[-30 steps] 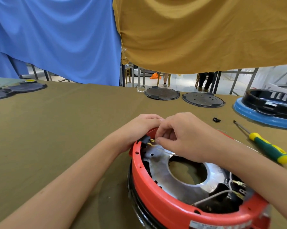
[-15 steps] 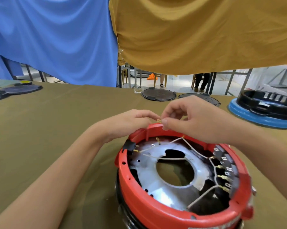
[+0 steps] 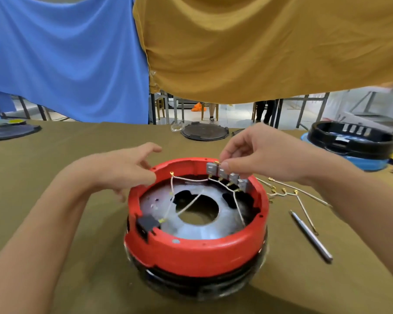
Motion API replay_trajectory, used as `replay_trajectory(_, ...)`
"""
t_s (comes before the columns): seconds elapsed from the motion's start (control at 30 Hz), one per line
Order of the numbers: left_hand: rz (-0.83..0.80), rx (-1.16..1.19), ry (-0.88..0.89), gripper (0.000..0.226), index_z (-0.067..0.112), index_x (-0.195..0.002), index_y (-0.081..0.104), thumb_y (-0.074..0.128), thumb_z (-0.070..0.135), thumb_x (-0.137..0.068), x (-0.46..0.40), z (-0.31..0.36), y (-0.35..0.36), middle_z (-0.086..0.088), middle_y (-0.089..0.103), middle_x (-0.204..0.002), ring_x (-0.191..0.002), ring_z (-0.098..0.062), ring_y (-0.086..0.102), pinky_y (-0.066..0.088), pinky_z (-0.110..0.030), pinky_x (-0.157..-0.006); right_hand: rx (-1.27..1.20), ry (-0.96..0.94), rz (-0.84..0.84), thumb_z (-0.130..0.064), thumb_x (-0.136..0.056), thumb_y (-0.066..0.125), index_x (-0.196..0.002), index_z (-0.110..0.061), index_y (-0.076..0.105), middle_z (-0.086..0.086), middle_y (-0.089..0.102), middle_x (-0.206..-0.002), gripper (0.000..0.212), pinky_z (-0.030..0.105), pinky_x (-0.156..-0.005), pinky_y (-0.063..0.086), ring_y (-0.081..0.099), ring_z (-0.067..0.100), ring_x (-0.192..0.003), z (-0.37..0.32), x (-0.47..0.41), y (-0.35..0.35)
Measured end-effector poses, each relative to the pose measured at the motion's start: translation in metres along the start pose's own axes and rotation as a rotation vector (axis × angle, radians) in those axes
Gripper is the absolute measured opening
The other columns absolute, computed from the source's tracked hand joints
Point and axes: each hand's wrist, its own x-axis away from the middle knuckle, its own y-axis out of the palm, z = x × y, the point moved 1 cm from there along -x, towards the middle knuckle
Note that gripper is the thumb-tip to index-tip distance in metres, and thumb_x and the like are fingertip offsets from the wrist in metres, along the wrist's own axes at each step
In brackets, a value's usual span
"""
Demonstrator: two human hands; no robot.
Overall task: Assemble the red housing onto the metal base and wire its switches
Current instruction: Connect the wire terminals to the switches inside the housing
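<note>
Red round plastic housing (image 3: 195,252) sits low in the centre of the frame on the olive-green cloth-covered table (image 3: 55,177), with the shiny metal base plate (image 3: 225,220) showing inside its ring. My right hand (image 3: 265,152), at centre right, pinches a small brass wire terminal (image 3: 217,163) between thumb and forefinger at the top of the row of grey switches (image 3: 228,175) on the housing's far rim. My left hand (image 3: 123,168), at centre left, rests against the far-left rim with fingers loosely spread, holding nothing. White wires (image 3: 186,206) cross the base plate to a black connector block (image 3: 147,224) on the near-left rim. Spare white wires (image 3: 288,193) and a slim metal tool (image 3: 311,236) lie to the right. I can read no writing anywhere.
</note>
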Motion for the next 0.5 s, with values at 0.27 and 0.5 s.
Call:
replay_trajectory(0.27,0.275,0.009,0.000,0.040,0.022,-0.105,0.061,0.054,0.058,-0.090,-0.009,0.009,0.005,0.001,0.068,-0.095,-0.079,-0.018,0.065,0.056,-0.034,-0.074,0.358,0.158,0.099,-0.022,-0.084,0.072,-0.070,-0.022,0.075,-0.010,0.071,-0.061,0.014,0.030,-0.064,0.060,0.068,0.007,-0.059,0.013,-0.004,0.000)
replay_trajectory(0.5,0.206,-0.128,0.139,0.023,0.032,-0.114,0.063,0.056,0.031,-0.092,-0.015,0.019,0.023,0.013,0.065,-0.085,-0.073,-0.002,0.061,0.045,-0.022,-0.062,0.494,0.204,0.104,-0.026,-0.082,0.072,-0.073,-0.023,0.074,-0.007,0.073,-0.067,0.009,0.025,-0.066,0.058,0.069,0.006,-0.065,0.009,-0.002,0.020)
